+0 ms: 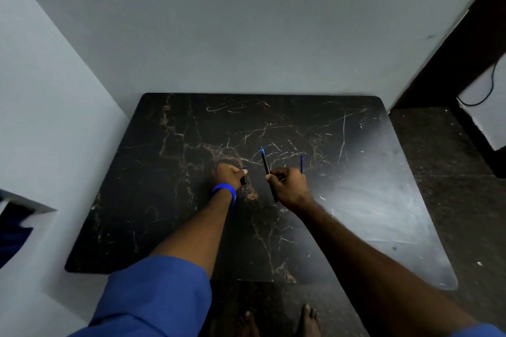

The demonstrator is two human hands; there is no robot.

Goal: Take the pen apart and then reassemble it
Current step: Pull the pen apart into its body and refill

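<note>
Centrally, a short black pen piece (244,178) was gripped by the left hand (228,174); the pen barrel (267,165) was grasped by the right hand (289,185) above the worktop (169,172); a blue refill (302,163) was seen beside it.

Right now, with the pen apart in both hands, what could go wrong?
1. The left hand pinches a short dark piece by its end only; it could slip and be hard to spot on the dark table.
2. The right hand holds the barrel and seemingly a thin blue piece too; one may drop.
3. The room is dim, so lining parts up may go wrong.
</note>
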